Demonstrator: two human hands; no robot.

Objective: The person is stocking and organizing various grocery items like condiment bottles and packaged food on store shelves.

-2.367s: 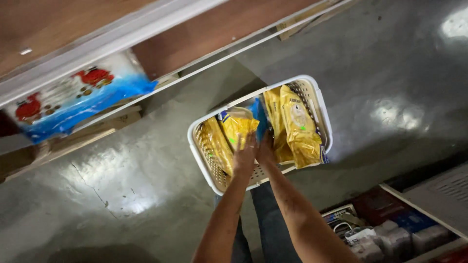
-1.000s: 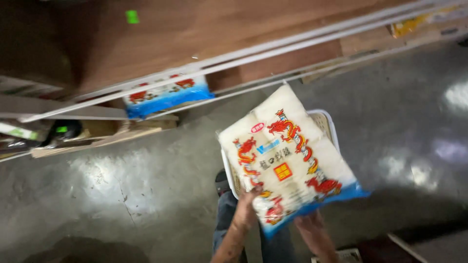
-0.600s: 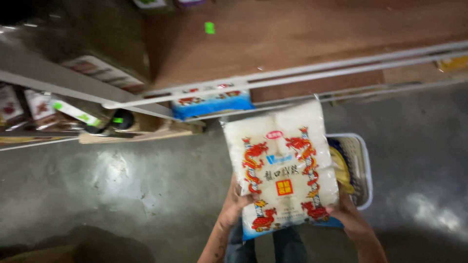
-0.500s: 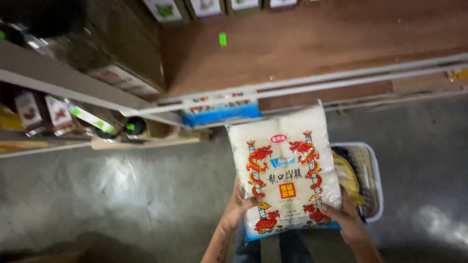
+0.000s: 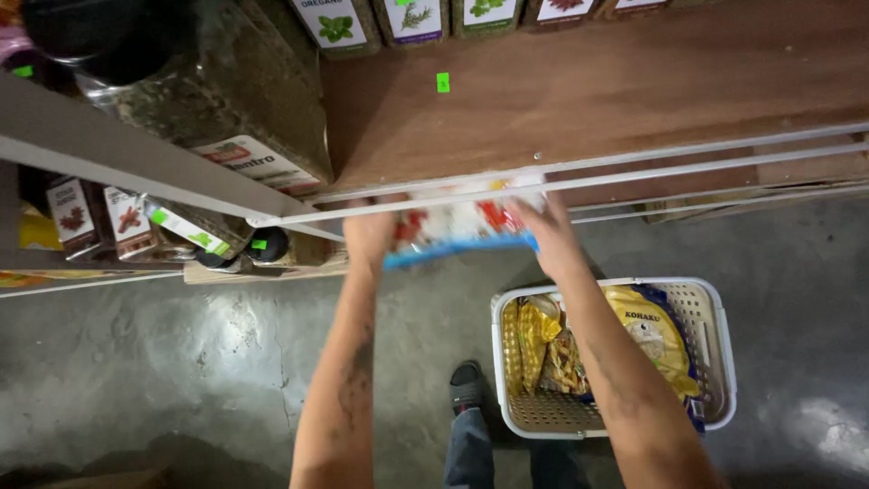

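Note:
A white packet with red prints and a blue bottom edge [image 5: 457, 231] lies partly under the front rail of a brown wooden shelf [image 5: 597, 91]. My left hand [image 5: 369, 237] grips its left end and my right hand [image 5: 546, 234] grips its right end. Most of the packet is hidden behind the shelf's metal rails. Below my right forearm stands a white plastic basket [image 5: 715, 362] on the floor, with yellow snack bags [image 5: 656, 335] inside.
Spice boxes with herb pictures [image 5: 335, 23] line the shelf's back. A large dark jar [image 5: 226, 100] and small bottles [image 5: 186, 226] sit on the left shelves. My shoe [image 5: 468, 387] rests on the grey concrete floor [image 5: 181, 362] beside the basket.
The white packet was lifted out of the basket, held up flat in both hands, and has now been pushed forward onto the lower shelf. The view has tilted up toward the shelves.

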